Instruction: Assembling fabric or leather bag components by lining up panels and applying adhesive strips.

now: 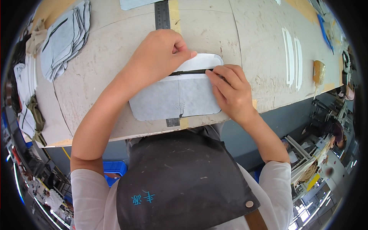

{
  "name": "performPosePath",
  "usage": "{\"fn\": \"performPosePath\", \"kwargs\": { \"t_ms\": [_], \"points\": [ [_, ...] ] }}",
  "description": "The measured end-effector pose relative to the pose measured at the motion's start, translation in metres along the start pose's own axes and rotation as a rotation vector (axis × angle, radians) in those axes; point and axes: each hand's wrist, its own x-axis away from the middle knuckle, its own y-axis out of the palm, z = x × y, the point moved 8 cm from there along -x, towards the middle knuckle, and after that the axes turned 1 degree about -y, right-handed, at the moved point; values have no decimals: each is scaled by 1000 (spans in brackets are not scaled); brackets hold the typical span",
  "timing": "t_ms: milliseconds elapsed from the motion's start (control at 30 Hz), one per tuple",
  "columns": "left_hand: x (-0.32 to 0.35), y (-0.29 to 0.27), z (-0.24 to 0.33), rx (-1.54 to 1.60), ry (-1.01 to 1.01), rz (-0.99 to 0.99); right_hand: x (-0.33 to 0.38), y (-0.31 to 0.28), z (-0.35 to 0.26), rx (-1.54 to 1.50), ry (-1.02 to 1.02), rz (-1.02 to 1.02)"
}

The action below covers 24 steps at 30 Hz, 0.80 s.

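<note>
A light grey fabric panel with rounded corners lies at the table's near edge, in front of me. A narrow dark strip crosses its upper part, and a white flap stretches above that strip. My left hand is over the panel's upper left, its fingers curled and its thumb and forefinger together at the white flap. Whatever they pinch is too small to make out. At the right end of the dark strip, my right hand has its fingertips closed on it, the other fingers bent over the panel's right side.
A metal ruler beside yellow tape runs under the panel. Stacked grey panels lie at far left, near piled cloth. White strips, a tape-wrapped tool and a blue tool lie right.
</note>
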Motion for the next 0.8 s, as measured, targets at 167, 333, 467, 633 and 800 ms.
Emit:
{"fn": "performPosePath", "kwargs": {
  "t_ms": [167,333,467,633,800],
  "points": [
    [-5,0,-2,-52,-117,-25,0,1,-2,23,-1,16],
    [-6,1,-3,-118,-54,40,-1,2,-3,33,-1,18],
    [-5,1,-1,-150,-22,61,0,1,-4,59,-16,18],
    [-5,3,-1,-170,-10,69,0,4,-4,74,-21,2],
    [-3,2,3,-198,75,137,-5,5,-6,83,11,-102]
  ]
}}
